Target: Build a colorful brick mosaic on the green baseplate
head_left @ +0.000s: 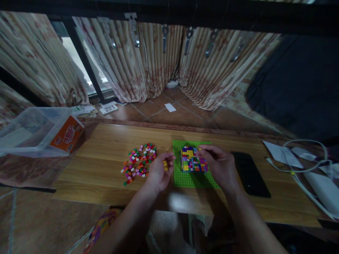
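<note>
Clock positions taken from 1 green studded baseplate (178,180), on 1 wood-top table (97,143). On it, slightly toward 12: 1 multicoloured brick panel (192,160), small square bricks packed close, too many to count. 2 hands, well apart, one per side of the panel. Left hand (159,173) at 9, cupped, fingers curled round a few yellow bricks (165,165); exact count hidden. Right hand (219,167) at 3, thumb and fingertips brought in at the panel's 2 o'clock corner; can't tell if a brick is pinched there. 1 scatter of loose bricks (144,160) at 9 past the left hand: dozens, mixed red, green, white, pink, orange, purple. 1 black flat device (250,174) at 3, just beyond the right hand. Farther at 3: white cable (296,179), ends unclear. 1 clear plastic bin (39,135) between 9 and 10, 1 orange label (67,134) on it. 1 white paper (170,107) on the floor at 11. 6 hanging metal pieces (188,39) from 11 to 1, blurred.
</note>
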`<state>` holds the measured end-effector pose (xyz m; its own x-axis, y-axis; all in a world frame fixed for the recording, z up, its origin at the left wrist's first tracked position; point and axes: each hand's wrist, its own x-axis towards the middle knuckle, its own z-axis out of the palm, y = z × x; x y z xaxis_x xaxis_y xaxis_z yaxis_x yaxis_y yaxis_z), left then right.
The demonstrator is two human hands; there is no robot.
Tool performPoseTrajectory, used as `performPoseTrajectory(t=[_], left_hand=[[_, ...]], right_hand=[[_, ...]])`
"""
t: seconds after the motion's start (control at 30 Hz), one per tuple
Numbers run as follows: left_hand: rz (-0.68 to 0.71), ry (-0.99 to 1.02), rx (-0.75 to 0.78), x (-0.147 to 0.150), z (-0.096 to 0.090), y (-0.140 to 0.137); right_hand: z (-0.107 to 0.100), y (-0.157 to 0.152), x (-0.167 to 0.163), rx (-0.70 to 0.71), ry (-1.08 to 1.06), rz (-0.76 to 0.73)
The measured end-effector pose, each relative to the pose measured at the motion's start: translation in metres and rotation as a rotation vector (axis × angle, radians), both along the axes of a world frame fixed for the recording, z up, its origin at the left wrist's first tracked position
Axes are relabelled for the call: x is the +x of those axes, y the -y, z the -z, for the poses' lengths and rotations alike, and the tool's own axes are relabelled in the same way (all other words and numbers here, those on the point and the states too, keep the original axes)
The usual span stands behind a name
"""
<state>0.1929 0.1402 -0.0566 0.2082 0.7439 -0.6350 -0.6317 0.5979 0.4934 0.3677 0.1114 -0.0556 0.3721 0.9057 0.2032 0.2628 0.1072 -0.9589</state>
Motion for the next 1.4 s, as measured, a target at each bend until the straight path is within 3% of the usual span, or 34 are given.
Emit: performPoseTrajectory(t=[0.17,0.5,0.67,0.97,1.2,1.4], left_hand=[[0.180,-0.014,0.111,0.001,0.002,0.004],[0.292,-0.148,0.226,0.011,0.007,0.005],[0.328,-0.318,0.354,0.019,0.013,0.008],[0.392,-0.644,0.684,0.028,0.022,0.005],[0.400,-0.707,0.723,0.028,0.019,0.003],[0.366,-0.674,0.703,0.028,0.019,0.003]], right_hand=[[0.000,-0.001,0.010,0.065,0.150,-0.084],[0.013,-0.010,-0.003,-0.015,0.594,-0.277],[0.015,-0.015,-0.005,-0.017,0.715,-0.310],[0.011,-0.015,-0.006,-0.044,0.591,-0.253],[0.019,-0.009,0.001,-0.088,0.416,-0.056],[0.023,-0.013,-0.005,-0.140,0.484,0.020]])
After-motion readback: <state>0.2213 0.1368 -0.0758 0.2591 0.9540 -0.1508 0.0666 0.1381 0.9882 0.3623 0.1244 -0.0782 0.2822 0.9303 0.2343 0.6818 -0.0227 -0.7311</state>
